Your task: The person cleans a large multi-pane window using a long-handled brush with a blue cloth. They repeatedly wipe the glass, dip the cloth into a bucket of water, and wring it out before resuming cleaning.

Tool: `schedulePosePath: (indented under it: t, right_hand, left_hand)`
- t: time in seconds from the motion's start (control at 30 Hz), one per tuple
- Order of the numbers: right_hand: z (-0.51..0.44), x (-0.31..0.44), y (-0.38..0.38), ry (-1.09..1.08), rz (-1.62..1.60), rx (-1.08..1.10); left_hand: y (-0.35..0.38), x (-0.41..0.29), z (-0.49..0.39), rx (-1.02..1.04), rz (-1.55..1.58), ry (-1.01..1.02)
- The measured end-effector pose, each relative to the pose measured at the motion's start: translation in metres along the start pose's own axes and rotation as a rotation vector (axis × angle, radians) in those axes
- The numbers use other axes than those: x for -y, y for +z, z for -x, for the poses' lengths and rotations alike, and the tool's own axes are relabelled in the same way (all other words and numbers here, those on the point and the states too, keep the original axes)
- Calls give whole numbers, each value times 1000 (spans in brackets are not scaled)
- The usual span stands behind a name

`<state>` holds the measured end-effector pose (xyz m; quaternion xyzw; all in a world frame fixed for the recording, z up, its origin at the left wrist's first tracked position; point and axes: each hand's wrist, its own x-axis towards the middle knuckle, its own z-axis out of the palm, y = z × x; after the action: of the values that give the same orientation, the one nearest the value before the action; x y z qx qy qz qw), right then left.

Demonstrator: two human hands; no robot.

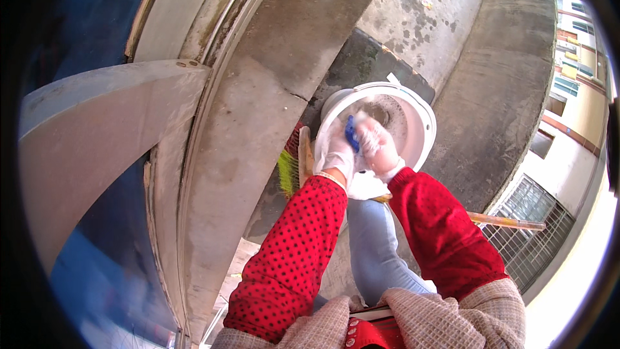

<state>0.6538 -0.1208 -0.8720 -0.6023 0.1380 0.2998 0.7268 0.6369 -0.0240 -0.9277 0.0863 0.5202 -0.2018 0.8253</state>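
Observation:
A round white basin (422, 152) holds foamy, soapy water (382, 106). Over its near side, my left hand (338, 151) and my right hand (378, 143) are close together, both in thin translucent gloves. A small wet blue item (352, 134), perhaps cloth or a scrubber, is pinched between them. Foam covers the curled fingers of my right hand, and blur hides their tips. Below the hands, a white cloth (366, 186) drapes at the basin's near rim. Red sleeve covers (295, 252) with dark dots reach to both wrists.
Left of the basin are green bristles (288, 172) and a wooden piece (305, 150). A concrete ledge (247, 131) runs along the left, a low concrete wall (499, 82) along the right. A wooden pole (508, 221) sticks out beyond my right arm. Wet spots mark the concrete floor (426, 14) ahead.

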Motion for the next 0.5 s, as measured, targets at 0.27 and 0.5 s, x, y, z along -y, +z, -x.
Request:
schedulePosePath:
  t: [0.27,0.5]
  right_hand:
    - [-64,-30,-68,-145,1093,-377]
    - [-46,-30,-67,38,1214,-191]
  left_hand:
    - [3,-9,39,-206,-399,150]
    - [-10,-9,35,-266,-550,161]
